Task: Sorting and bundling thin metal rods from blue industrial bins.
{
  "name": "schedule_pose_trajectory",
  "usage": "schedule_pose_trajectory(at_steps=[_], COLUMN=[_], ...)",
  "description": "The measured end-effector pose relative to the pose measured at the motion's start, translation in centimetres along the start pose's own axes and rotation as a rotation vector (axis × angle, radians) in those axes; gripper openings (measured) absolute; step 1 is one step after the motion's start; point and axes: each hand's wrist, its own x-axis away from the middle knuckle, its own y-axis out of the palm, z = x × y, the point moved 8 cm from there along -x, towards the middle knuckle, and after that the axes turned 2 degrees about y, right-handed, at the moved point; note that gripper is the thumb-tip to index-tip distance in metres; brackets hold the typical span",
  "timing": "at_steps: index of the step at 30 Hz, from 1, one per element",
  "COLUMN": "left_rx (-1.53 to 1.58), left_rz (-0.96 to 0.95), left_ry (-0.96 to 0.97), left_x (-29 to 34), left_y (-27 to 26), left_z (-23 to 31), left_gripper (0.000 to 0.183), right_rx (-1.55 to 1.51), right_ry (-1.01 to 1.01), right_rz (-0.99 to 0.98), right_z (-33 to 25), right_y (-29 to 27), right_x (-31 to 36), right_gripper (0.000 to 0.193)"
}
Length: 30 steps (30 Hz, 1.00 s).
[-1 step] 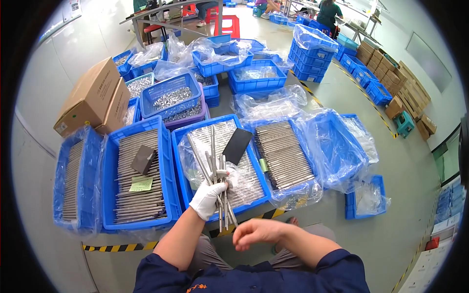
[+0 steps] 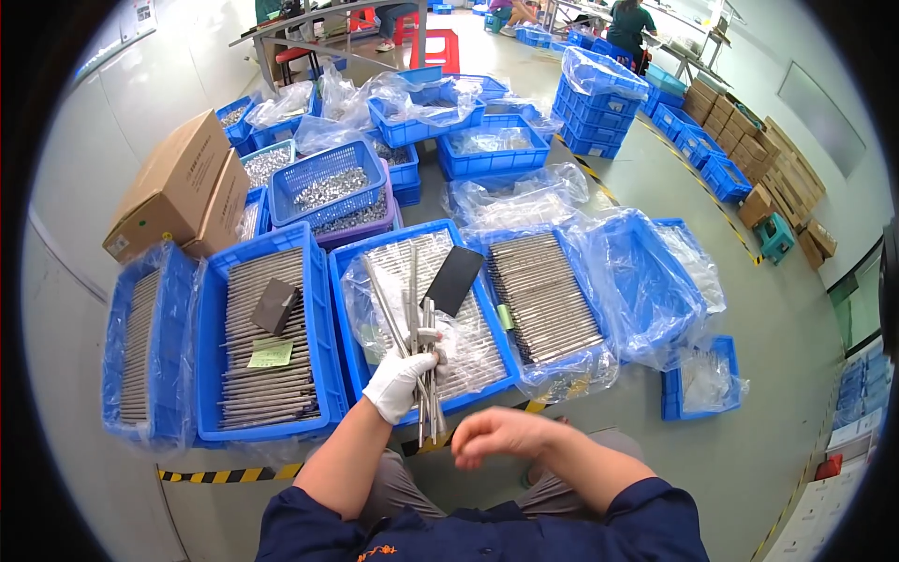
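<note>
Just above the person's lap, the left hand (image 2: 398, 382), wearing a white glove, is closing its grip around a bundle of metal rods (image 2: 419, 361); the rods are fanning upward and also poking down below the fist. The right hand (image 2: 496, 434) is bare, is sitting just beside the bundle's lower ends without touching them, and its fingers are curling loosely on nothing.

The bundle is hanging over the front edge of the middle blue crate (image 2: 346, 309), which is lined with clear plastic and is carrying a flat layer of the same rods, with a dark flat slab (image 2: 454, 279) lying on top. To the left, another blue crate (image 2: 212, 375) is holding neat rows of rods, a dark block (image 2: 275, 306) and a pale green slip (image 2: 271, 355). To the right, a third crate of rods (image 2: 543, 295) is sitting in crumpled plastic. All are standing on the grey floor (image 2: 787, 375), with cardboard boxes (image 2: 178, 192) and a basket of small silver parts (image 2: 332, 192) farther back.

Judging by the crates, a handful has been gathered while most rods are waiting in their layers, so the work appears to be far from finished.

Compared with the earlier picture, nothing is looking different: the gloved fist, the bare hand and the crates are all sitting where they were.
</note>
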Motion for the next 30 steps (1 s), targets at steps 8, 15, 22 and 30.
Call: schedule_pose_trajectory(at_steps=[8, 15, 22, 30], left_rx=[-0.490, -0.606, -0.636, -0.659], left_rz=[-0.327, -0.448, -0.444, -0.394], left_ry=[-0.278, -0.372, -0.364, -0.359], left_x=[2.0, 2.9, 2.8, 2.7], left_y=[3.9, 4.9, 4.7, 3.7], left_z=[-4.4, -6.8, -6.7, -6.9], left_gripper=[0.025, 0.027, 0.026, 0.026], right_rx=[-0.344, -0.271, -0.223, 0.017], right_ry=[-0.635, -0.643, -0.578, -0.543], right_rz=[0.668, 0.547, 0.555, 0.737], right_z=[-7.3, -7.7, -7.6, -7.8], right_y=[-12.3, -11.4, -10.6, -11.0], right_x=[7.5, 7.8, 8.0, 8.5], right_gripper=[0.014, 0.014, 0.009, 0.012])
